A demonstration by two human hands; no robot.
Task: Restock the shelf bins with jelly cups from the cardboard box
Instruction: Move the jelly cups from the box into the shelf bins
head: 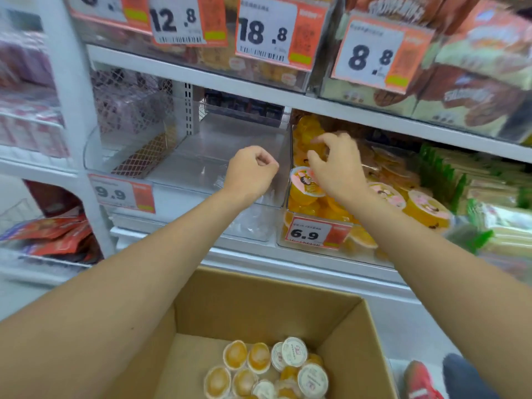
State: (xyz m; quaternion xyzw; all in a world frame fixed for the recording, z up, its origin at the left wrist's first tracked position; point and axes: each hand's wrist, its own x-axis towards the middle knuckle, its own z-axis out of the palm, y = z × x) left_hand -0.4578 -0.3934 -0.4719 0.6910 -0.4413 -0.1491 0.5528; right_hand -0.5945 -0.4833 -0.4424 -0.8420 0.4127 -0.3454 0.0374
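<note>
Two hands are raised at the shelf bins. Furthest left, the clear bin [253, 226] has the left hand [253, 168] hanging at its front wall, clenched into a loose fist with nothing visible in it. Just at that fist's three o'clock, the right hand [335, 165] arches over the orange-filled bin [371, 256], fingers curved down onto the jelly cups [306, 182]. Whether it pinches one or has let go I cannot tell, since the palm covers the contact.

The supply lies at six o'clock from both hands, well below. Here the cardboard box [259, 298] holds a heap of loose cups [267, 367] between the forearms. These are round, with no long axis, some lid-up and some bottom-up. The left hand looks the freer to drop for them.

Bottom edge cuts off the box's near side, so the count is unknown, and the far-right shelf is blurred.
</note>
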